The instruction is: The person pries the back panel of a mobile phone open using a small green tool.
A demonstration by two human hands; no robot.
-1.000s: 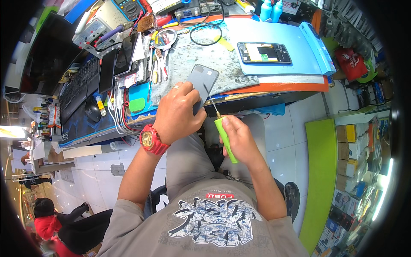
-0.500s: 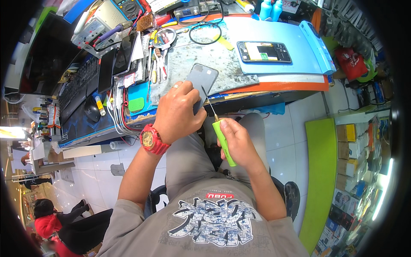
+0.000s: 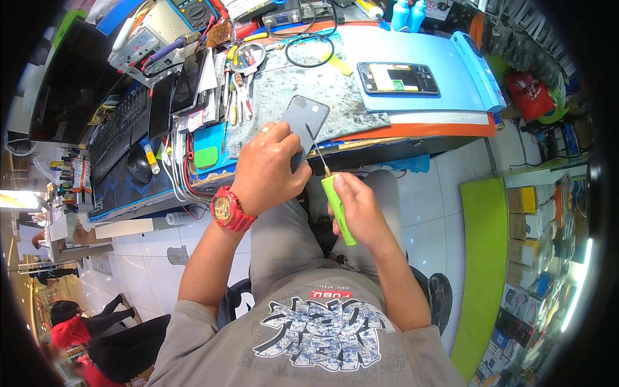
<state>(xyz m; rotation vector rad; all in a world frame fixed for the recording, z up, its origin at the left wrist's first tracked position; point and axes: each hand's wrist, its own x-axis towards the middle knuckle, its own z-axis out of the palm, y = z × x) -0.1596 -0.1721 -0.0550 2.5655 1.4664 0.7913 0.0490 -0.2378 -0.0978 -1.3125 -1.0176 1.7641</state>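
My left hand (image 3: 271, 166) is closed on a thin grey phone back cover (image 3: 311, 117) and tilts it at the front edge of the bench. The cover's lower part is hidden behind my fingers. In my right hand (image 3: 359, 209) is a green-handled tool (image 3: 336, 203) with a thin metal shaft, my fingers wrapped around the grip. Its tip lies over the right side of the cover; whether it touches the surface I cannot tell. An opened phone (image 3: 398, 79), its inside showing, rests on the light blue mat (image 3: 445, 48) to the right.
A stained grey work mat (image 3: 348, 103) covers the bench's middle. Tweezers (image 3: 242, 103) and other hand tools lie left of it, beside dark phones (image 3: 161, 106), a keyboard (image 3: 119, 122) and a mouse (image 3: 138, 162). White cables (image 3: 177, 174) hang over the front edge. A person (image 3: 71, 332) is at lower left.
My right hand has shifted slightly up, carrying the tool's tip a little farther up the cover. My left hand and the cover stay nearly still. The person at lower left has moved.
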